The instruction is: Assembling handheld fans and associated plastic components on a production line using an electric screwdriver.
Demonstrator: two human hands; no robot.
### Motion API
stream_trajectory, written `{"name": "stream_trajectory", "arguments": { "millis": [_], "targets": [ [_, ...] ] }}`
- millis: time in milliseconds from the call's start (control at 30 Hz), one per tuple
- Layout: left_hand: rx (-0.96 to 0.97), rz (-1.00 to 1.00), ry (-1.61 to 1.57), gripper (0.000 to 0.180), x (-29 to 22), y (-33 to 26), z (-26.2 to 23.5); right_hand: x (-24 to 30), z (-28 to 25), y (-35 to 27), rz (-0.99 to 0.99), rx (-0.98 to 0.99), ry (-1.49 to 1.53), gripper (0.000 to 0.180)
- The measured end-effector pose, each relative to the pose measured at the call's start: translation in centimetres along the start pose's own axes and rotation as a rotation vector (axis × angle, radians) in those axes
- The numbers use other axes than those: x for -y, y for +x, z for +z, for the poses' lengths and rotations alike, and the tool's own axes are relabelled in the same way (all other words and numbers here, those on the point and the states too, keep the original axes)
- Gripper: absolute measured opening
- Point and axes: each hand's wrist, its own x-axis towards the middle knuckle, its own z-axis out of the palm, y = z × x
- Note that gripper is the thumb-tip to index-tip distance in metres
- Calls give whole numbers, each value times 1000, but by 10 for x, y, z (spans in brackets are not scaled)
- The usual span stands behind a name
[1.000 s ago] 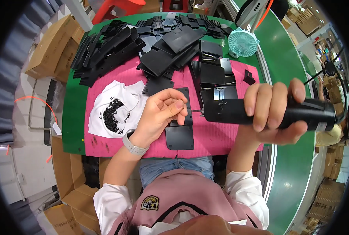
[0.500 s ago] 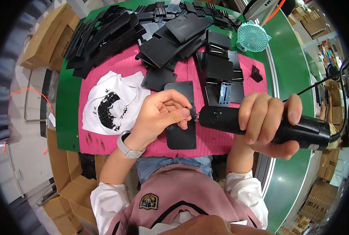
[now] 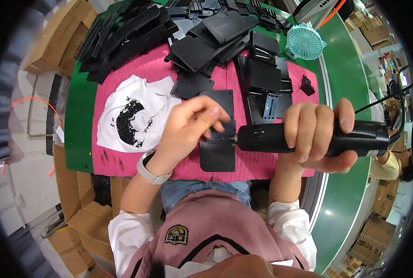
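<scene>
My right hand [image 3: 315, 134] grips a black electric screwdriver [image 3: 308, 137] held level, its tip pointing left at a flat black plastic part [image 3: 218, 155] on the pink mat [image 3: 123, 160]. My left hand [image 3: 188, 129] pinches something small at the driver's tip, fingertips touching the part's hinge area; what it pinches is too small to tell. A white cloth [image 3: 114, 132] holding a heap of small black screws [image 3: 128, 123] lies to the left of that hand.
Piles of black plastic panels [image 3: 202, 41] fill the far side of the green table [image 3: 76, 139]. A small teal fan [image 3: 304, 44] stands at the back right. Cardboard boxes [image 3: 58, 28] lie on the left, and another person [image 3: 394, 167] sits at the right edge.
My left hand has come off the part and closed its fingertips at the driver's tip. The driver has tilted level and shifted slightly lower.
</scene>
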Motion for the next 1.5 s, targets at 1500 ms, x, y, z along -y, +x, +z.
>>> {"name": "stream_trajectory", "arguments": {
  "millis": [1500],
  "targets": [
    [-35,367,853,12,15,-9,-7,-9,17,-8,393,-35,-331,42]
  ]
}}
